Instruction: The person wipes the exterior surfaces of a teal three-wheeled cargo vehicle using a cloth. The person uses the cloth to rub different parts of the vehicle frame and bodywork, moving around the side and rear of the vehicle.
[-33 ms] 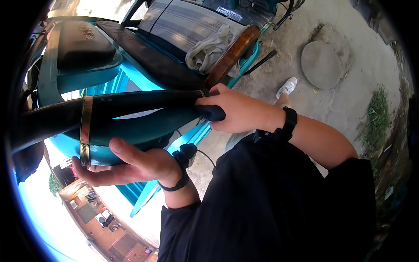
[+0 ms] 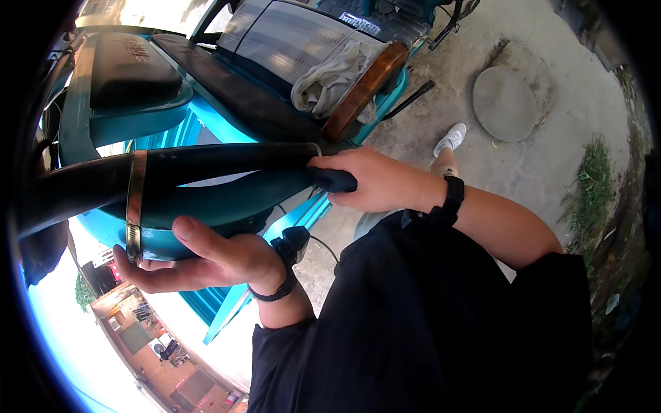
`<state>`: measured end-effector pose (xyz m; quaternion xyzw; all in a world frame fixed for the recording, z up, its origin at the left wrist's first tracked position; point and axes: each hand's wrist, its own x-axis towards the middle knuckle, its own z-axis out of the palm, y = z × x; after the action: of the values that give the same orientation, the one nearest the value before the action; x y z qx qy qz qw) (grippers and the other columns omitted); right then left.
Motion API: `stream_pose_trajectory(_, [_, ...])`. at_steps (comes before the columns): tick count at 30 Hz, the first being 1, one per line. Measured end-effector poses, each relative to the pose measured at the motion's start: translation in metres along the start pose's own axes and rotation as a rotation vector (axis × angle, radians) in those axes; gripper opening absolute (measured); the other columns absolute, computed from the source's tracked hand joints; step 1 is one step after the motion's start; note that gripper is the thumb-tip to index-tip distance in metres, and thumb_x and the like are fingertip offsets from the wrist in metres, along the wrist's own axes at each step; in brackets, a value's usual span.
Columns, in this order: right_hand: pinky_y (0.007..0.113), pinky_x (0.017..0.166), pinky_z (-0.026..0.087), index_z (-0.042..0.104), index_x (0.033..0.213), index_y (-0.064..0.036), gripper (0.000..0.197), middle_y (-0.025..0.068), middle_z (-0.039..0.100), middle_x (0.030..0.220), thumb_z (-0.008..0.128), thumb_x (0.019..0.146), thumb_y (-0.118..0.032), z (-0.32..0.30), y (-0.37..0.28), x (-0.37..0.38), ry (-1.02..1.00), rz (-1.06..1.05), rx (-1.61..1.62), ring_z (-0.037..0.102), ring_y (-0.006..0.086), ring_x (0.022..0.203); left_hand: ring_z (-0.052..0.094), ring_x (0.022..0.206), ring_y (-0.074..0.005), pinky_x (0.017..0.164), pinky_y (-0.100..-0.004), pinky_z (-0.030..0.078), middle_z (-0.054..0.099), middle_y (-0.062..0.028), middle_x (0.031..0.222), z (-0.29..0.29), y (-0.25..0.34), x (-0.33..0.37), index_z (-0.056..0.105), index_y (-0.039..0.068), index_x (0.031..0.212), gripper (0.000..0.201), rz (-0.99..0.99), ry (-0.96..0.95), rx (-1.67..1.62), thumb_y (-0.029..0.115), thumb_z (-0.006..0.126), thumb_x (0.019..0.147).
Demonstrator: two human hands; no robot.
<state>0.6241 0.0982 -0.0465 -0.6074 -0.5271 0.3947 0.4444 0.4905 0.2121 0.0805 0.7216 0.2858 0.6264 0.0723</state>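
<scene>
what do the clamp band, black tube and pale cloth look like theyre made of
Clamp band: likely metal, smooth and shiny, judging by its bright brassy reflections.
Black tube: perhaps painted metal or plastic; its smooth, faint sheen leaves that open.
Pale cloth: fabric, matt, with soft crumpled folds; fibre unclear.

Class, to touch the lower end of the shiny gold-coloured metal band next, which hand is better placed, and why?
Probably the left hand: it is open, with fingertips beside the lower end of the gold-coloured metal band. The right hand is farther away, curled around a black, rounded object.
</scene>
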Motion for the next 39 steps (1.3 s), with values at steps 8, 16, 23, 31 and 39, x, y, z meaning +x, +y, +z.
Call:
stream_pose_trajectory(8, [0.047, 0.073, 0.059, 0.068, 0.095, 0.0036, 0.025, 0.0249, 0.071, 0.083, 0.075, 0.083, -0.017, 0.007, -0.029, 0.022, 0.049, -0.057, -0.346, 0.072, 0.0407, 0.081, 0.066, 0.112, -0.0420, 0.083, -0.0489, 0.067, 0.041, -0.0283, 0.140, 0.001, 0.003, -0.001, 0.026, 0.014, 0.151, 0.075, -0.014, -0.010, -0.001, 0.035, 0.069, 0.093])
stream_pose_trajectory(16, [0.044, 0.073, 0.058, 0.068, 0.105, 0.0054, 0.028, 0.0271, 0.071, 0.089, 0.074, 0.082, -0.009, 0.005, -0.021, 0.028, -0.004, 0.030, -0.192, 0.071, 0.0439, 0.084, 0.067, 0.111, -0.0421, 0.083, -0.0496, 0.067, 0.041, -0.0278, 0.141, 0.004, 0.001, -0.002, 0.026, 0.015, 0.151, 0.077, -0.029, -0.011, -0.006, 0.037, 0.070, 0.092])
stream_pose_trajectory(23, [0.045, 0.078, 0.056, 0.065, 0.131, -0.0033, 0.051, 0.0226, 0.069, 0.093, 0.077, 0.082, -0.006, -0.010, -0.006, 0.018, 0.511, -0.226, 0.210, 0.070, 0.0410, 0.088, 0.068, 0.109, -0.0423, 0.081, -0.0499, 0.067, 0.042, -0.0256, 0.143, 0.005, 0.002, -0.004, 0.026, 0.018, 0.152, 0.075, -0.045, -0.010, -0.021, 0.040, 0.068, 0.093])
stream_pose_trajectory(31, [0.042, 0.083, 0.056, 0.049, 0.150, -0.0064, 0.077, 0.0173, 0.058, 0.109, 0.070, 0.077, 0.003, 0.035, 0.044, -0.009, 0.044, -0.022, -0.732, 0.064, 0.0347, 0.098, 0.068, 0.109, -0.0420, 0.080, -0.0497, 0.068, 0.041, -0.0248, 0.144, 0.002, 0.000, -0.002, 0.028, 0.021, 0.150, 0.071, -0.023, -0.032, -0.007, 0.040, 0.067, 0.094])
stream_pose_trajectory(39, [0.040, 0.087, 0.052, 0.052, 0.148, -0.0045, 0.057, 0.0150, 0.060, 0.104, 0.058, 0.091, -0.004, 0.019, 0.024, 0.008, 0.325, -0.316, -0.623, 0.060, 0.0314, 0.101, 0.071, 0.103, -0.0391, 0.078, -0.0480, 0.068, 0.048, -0.0245, 0.140, -0.001, -0.001, -0.003, 0.032, 0.021, 0.149, 0.066, -0.003, -0.005, 0.066, 0.038, 0.067, 0.095])
